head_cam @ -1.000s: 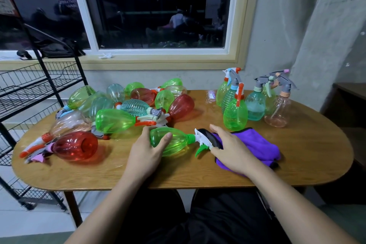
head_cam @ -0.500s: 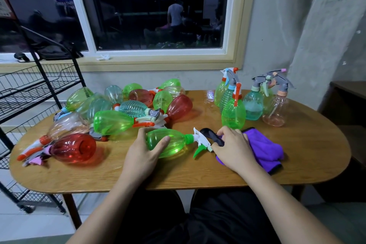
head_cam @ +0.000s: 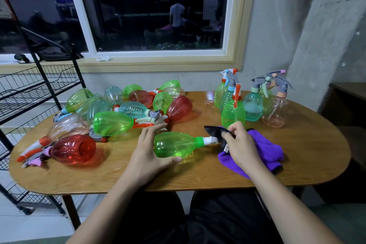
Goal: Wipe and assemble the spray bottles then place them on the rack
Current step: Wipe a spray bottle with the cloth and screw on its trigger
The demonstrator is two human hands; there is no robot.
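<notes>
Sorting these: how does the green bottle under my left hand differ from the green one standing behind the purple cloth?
The held bottle lies on its side, gripped by the left hand; the standing bottle is upright. The held bottle's sprayer is white, the standing bottle's orange. Both are translucent green.

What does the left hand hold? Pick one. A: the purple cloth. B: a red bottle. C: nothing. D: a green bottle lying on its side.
D: the left hand wraps its fingers and thumb round the green bottle lying on the table.

wooden table [head_cam: 297,156], spray bottles [head_cam: 111,124], purple cloth [head_cam: 265,150]
</notes>
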